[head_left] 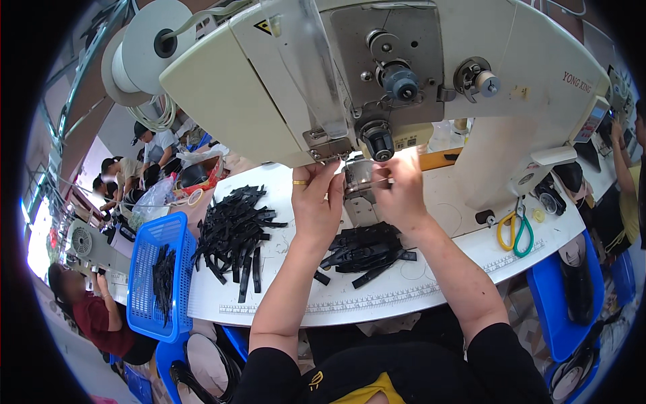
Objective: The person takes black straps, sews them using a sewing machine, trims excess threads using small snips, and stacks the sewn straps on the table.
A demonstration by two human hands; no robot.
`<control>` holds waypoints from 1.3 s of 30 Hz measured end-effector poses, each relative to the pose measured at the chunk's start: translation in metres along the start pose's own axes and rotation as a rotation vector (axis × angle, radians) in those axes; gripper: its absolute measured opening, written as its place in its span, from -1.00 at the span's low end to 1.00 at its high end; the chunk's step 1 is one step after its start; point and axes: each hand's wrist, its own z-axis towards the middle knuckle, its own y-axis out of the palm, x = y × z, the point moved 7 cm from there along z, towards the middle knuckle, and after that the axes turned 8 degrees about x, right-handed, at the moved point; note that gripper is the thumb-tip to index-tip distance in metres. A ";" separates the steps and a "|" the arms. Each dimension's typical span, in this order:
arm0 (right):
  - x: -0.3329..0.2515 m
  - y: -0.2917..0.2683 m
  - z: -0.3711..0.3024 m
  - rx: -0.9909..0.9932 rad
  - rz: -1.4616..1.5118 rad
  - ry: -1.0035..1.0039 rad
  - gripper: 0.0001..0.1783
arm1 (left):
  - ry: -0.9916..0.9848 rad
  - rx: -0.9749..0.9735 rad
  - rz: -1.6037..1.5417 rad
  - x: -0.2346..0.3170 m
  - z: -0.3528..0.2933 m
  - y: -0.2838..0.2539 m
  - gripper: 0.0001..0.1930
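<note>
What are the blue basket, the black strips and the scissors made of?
Blue basket: probably plastic, with slightly shiny, evenly holed walls.
Black strips: perhaps webbing or synthetic leather; they look flat and bendy with faint shine, but I can't be sure.
Scissors: likely grey metal blades, with smooth, bright yellow-and-green handles, probably plastic.

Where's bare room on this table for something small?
The white table is free between the right forearm and the scissors, and, more narrowly, between the larger pile of black strips and the left forearm. It's crowded under the sewing machine, where the left hand and right hand are, and between the forearms, where a smaller strip pile lies.
</note>
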 end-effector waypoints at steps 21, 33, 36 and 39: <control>-0.016 -0.020 0.011 0.004 0.036 0.146 -0.85 | -0.091 0.042 -0.028 0.015 0.015 -0.042 -0.82; 0.055 -0.050 -0.097 -0.252 -0.097 0.438 -0.86 | -0.251 0.015 -0.316 -0.027 -0.043 -0.031 -0.87; 0.074 -0.054 -0.142 -0.439 -0.097 0.529 -0.83 | -0.229 -0.049 -0.229 -0.040 -0.083 -0.027 -0.80; 0.074 -0.055 -0.165 -0.658 -0.148 0.538 -0.78 | -0.252 -0.147 -0.217 -0.043 -0.128 -0.028 -0.83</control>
